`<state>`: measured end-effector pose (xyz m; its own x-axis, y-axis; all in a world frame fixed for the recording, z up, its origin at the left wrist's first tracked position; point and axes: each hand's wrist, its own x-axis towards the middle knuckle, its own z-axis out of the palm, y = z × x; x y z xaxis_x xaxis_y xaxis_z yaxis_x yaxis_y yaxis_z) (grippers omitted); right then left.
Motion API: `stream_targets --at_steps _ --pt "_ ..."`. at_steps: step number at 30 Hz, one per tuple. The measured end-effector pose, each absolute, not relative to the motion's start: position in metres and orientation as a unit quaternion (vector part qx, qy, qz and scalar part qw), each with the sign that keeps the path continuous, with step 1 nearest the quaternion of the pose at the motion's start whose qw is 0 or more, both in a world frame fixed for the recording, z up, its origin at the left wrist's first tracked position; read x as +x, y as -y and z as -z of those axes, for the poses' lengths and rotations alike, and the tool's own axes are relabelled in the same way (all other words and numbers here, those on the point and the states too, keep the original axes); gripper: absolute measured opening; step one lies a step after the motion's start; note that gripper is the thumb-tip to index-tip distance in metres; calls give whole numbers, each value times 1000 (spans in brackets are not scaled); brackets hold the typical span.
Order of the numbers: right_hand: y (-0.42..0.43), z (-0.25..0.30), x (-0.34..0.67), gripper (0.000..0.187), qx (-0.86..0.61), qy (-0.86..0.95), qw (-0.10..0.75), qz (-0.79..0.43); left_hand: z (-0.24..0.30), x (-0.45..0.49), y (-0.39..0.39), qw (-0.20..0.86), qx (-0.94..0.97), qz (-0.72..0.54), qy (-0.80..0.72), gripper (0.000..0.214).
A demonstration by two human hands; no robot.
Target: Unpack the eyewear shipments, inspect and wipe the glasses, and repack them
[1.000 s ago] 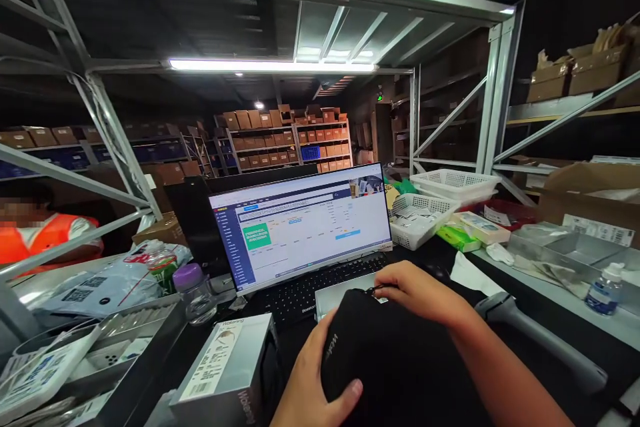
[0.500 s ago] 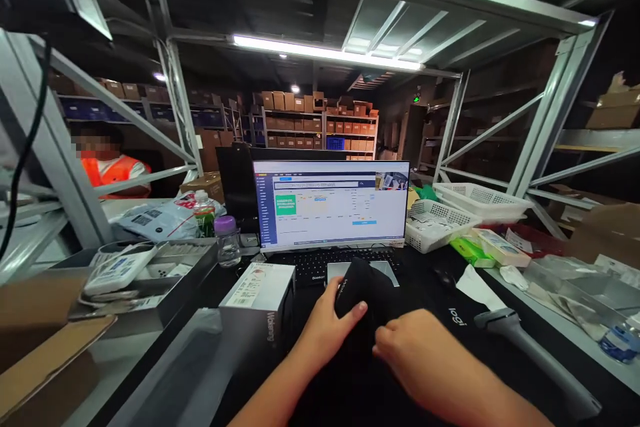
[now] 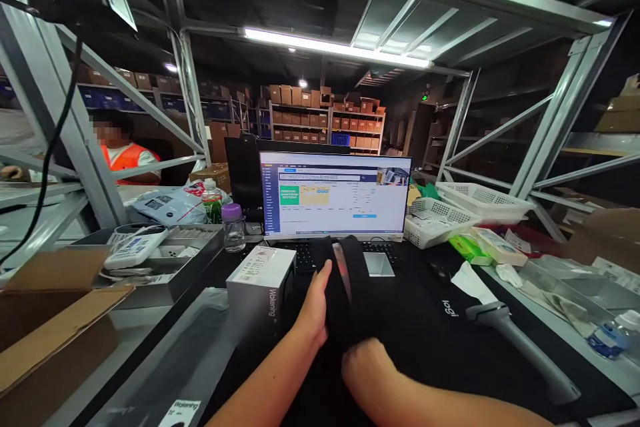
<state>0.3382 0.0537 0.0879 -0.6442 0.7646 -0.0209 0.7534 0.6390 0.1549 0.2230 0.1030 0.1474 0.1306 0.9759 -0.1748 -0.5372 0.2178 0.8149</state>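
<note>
A black fabric pouch lies on the black desk mat in front of the laptop, its mouth gaping toward the keyboard. My left hand presses flat against the pouch's left side, fingers together. My right hand rests at the pouch's near end with its fingers curled under and hidden. A white and grey product box stands just left of my left hand.
A grey barcode scanner lies to the right on the mat. White baskets and small boxes sit at the back right, a metal tray and bottles at the left, a cardboard box nearer left. A person in an orange vest sits beyond the shelving.
The pouch has been stood up and opened toward the laptop. My left hand slid up along its side; my right hand drew back toward me. The camera view shifted a little to the left.
</note>
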Motion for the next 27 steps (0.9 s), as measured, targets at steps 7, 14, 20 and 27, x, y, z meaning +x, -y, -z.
stream_targets --at_steps 7,14,20,27 --pt "-45 -158 400 34 402 -870 -231 168 -132 216 -104 653 277 -590 -386 59" --pt "-84 -122 400 44 390 -799 -408 210 -104 224 -85 643 299 -610 -353 64" --pt "-98 -124 400 71 483 -781 -335 210 -82 231 -54 699 316 -539 -348 44" --pt "-124 -127 408 17 476 -728 -334 362 -56 237 -42 732 222 -509 -394 23"
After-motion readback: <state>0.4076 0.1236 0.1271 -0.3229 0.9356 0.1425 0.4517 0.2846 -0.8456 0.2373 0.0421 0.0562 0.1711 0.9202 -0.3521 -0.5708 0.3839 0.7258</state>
